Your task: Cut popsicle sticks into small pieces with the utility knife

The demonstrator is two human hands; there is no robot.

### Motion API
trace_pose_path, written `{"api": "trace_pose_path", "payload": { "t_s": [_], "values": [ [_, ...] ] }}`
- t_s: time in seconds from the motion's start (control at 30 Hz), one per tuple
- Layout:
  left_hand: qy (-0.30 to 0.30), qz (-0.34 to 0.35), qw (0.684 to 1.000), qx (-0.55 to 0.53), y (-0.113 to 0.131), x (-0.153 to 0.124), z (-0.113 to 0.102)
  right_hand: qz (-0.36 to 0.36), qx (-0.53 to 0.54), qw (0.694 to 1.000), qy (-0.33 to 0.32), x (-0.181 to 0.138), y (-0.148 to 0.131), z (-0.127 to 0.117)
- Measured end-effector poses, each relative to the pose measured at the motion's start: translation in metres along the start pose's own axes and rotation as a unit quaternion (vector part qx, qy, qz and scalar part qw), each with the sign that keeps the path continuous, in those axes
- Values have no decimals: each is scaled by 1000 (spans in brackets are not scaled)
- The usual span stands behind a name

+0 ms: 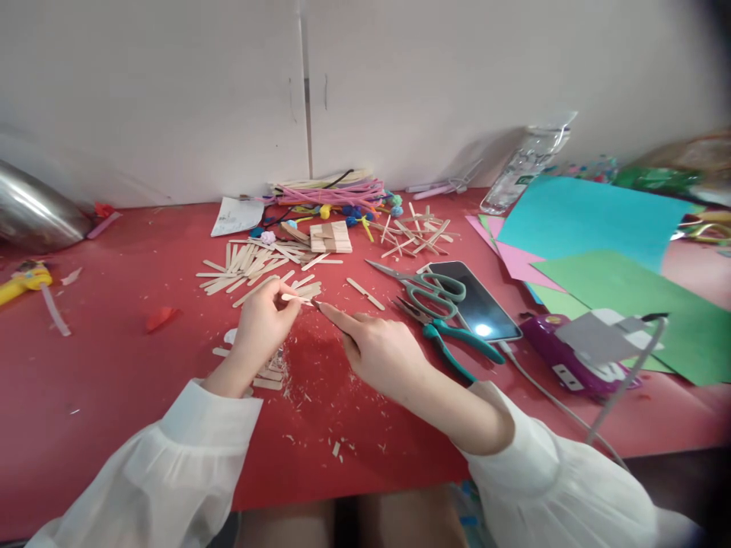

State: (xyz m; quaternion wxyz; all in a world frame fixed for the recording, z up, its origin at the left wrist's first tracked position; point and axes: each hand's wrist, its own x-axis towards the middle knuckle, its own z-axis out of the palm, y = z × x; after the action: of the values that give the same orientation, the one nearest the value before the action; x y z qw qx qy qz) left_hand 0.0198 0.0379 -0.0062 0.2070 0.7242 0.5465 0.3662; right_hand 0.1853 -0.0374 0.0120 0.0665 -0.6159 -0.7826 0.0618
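My left hand pinches a short wooden craft stick above the red table. My right hand has its forefinger stretched out, its tip touching the free end of that stick; the other fingers are curled in, and I cannot tell whether they hold anything. Wood shavings and cut stick bits lie on the table under both hands. A loose pile of craft sticks is just beyond my left hand.
Scissors, teal-handled pliers and a phone lie right of my right hand. A purple glue gun with cable, coloured paper sheets, a stick stack, pipe cleaners and a plastic bottle sit farther back.
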Motion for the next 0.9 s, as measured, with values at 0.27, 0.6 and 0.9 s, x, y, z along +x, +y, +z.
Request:
{"api": "trace_pose_path", "payload": {
  "t_s": [0.27, 0.6, 0.9],
  "values": [
    [3, 7, 1000, 4, 2, -1, 0, -13, -102, 994, -33, 1, -4, -3],
    [-5, -12, 1000, -2, 1, 0, 0, -19, -115, 993, -36, -2, -6, -7],
    [5, -5, 1000, 3, 3, -1, 0, -19, -134, 989, -59, -1, -7, -7]
  ]
}}
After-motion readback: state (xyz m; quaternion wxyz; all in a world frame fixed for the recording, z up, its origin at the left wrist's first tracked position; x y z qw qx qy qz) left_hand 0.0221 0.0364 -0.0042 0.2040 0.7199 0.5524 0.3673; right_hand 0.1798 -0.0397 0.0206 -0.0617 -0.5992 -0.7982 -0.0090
